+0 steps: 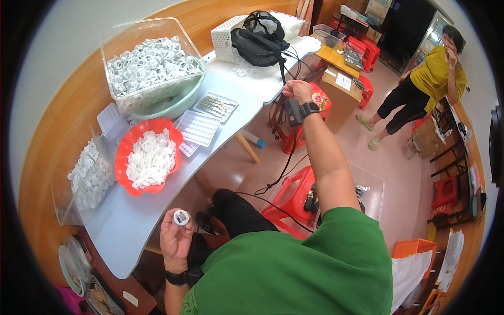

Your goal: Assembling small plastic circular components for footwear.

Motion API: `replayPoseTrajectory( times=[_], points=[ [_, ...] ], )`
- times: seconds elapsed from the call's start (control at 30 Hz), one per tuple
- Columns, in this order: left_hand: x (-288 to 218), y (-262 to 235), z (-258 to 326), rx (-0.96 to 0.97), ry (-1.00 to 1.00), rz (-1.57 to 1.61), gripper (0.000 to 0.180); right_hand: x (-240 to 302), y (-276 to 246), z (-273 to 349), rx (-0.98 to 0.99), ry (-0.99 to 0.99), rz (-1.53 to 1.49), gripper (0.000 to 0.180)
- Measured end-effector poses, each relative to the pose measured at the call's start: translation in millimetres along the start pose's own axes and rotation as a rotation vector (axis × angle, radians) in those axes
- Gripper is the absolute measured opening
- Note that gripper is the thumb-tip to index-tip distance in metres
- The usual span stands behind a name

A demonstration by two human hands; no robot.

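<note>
— Holding what, near left?
— Left hand (pixel 176 237) pinches a small white cap (pixel 181 217), fingers closed round it, just off the near edge of the surface (pixel 126 231).
— Right hand (pixel 297 90)?
— Raised far out, fingers curled on a black strap (pixel 284 68) below the black bag (pixel 260 38).
— Nearby?
— Red bowl (pixel 127 148) of white pieces, left; trays (pixel 199 127) beside it.
</note>
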State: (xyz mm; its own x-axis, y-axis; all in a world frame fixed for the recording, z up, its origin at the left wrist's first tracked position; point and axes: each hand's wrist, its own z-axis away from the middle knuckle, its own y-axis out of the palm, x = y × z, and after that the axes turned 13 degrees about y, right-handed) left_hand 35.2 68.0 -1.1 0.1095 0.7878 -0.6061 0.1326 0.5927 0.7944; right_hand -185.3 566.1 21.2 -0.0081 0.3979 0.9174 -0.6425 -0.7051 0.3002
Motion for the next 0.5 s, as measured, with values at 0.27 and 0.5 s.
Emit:
replayPoseTrajectory(
  times=[0.27, 0.5],
  points=[
    [-0.4, 0.7, 3.2, -0.016, 0.007, -0.008, 0.02, 3.1, 4.4, 10.6, -0.026, 0.029, 0.067, 0.01],
    [-3.7, -0.3, 2.0, 0.012, 0.005, -0.004, 0.021, -0.5, 2.2, -0.2, -0.103, 0.041, 0.092, 0.011]
  ],
)
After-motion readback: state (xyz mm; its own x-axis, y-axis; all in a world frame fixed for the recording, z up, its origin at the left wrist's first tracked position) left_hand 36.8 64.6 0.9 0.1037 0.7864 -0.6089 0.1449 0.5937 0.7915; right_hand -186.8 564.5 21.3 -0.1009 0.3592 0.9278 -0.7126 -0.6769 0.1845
